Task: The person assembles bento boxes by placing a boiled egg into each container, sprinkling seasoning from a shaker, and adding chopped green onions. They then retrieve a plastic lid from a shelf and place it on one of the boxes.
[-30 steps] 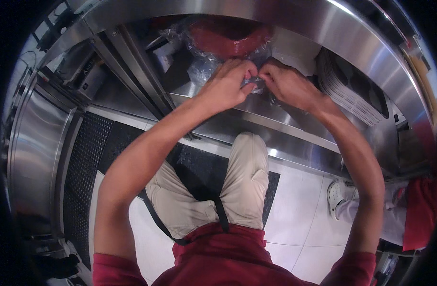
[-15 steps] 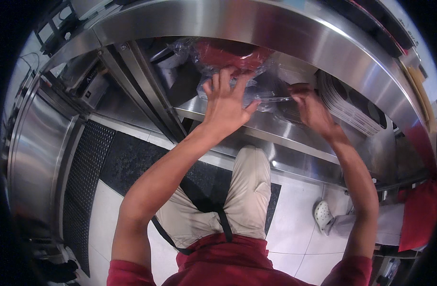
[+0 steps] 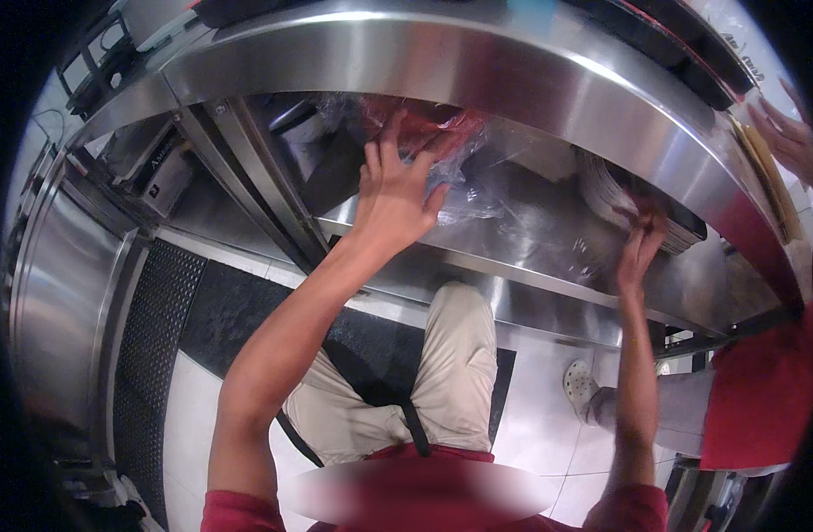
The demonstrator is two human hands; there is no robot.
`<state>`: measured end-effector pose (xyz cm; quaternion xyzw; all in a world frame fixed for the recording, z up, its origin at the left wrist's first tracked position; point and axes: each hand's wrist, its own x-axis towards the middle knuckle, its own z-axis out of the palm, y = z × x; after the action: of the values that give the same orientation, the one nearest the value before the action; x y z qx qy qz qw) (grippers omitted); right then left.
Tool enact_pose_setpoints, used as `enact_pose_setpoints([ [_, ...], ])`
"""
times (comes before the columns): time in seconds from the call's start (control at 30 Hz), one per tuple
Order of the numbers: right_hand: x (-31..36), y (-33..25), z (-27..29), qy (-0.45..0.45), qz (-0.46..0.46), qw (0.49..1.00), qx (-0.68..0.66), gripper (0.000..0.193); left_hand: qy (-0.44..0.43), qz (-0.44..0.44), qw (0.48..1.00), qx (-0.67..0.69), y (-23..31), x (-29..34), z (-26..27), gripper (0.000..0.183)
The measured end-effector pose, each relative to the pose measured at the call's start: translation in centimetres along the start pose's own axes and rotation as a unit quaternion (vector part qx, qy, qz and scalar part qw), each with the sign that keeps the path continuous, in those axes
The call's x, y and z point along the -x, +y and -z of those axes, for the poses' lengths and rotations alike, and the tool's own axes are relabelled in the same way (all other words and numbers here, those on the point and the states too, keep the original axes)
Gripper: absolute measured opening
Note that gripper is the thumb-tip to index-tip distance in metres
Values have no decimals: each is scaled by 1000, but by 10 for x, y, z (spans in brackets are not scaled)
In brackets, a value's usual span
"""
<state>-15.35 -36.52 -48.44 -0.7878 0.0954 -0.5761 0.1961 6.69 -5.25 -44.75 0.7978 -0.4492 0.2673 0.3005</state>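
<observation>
My left hand (image 3: pixel 393 195) reaches under the steel counter with its fingers spread. Its fingertips rest on a red item in clear plastic wrapping (image 3: pixel 464 146), whose kind I cannot make out. Loose clear plastic (image 3: pixel 473 208) hangs below and beside that hand, over the shelf edge. Farther right, my right hand (image 3: pixel 644 248) has its fingers drawn together. They lie in front of a stack of thin, pale-rimmed pieces with dark tops (image 3: pixel 686 232). The fingertips are blurred, and what they hold, if anything, cannot be made out.
The counter's steel front edge (image 3: pixel 424 58) curves above both hands. A steel shelf (image 3: pixel 522 257) runs below them. Upright steel posts (image 3: pixel 255 168) and a box (image 3: pixel 158 164) stand at the left. Another person's hand (image 3: pixel 788 133) and red garment (image 3: pixel 752 399) are at the right.
My right hand has moved right and slightly down, from the clear plastic to the front of the stack. My left hand stays at the red item, its fingers slightly shifted. Another person's hand has appeared.
</observation>
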Motion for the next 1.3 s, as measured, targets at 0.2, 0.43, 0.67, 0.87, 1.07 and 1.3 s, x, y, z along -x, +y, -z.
enact_pose_setpoints([
  [0.2,82,-37,30,-37,81,989,115,26,6,-6,1000,-23,14,1,6,56],
  [0.43,99,-44,16,46,95,982,157,24,-43,-259,965,4,75,34,15,57],
  [0.67,65,-57,-11,-69,-37,972,221,26,-124,-241,958,-98,73,24,-23,58],
  [0.87,34,-57,-25,-163,13,957,239,27,-110,-255,958,-69,67,25,-15,52],
  [1.07,31,-103,-31,-184,-41,974,123,42,60,-191,980,-8,25,47,38,48],
  [1.3,26,-153,-91,-323,61,941,84,59,43,351,879,321,-76,-41,22,82],
])
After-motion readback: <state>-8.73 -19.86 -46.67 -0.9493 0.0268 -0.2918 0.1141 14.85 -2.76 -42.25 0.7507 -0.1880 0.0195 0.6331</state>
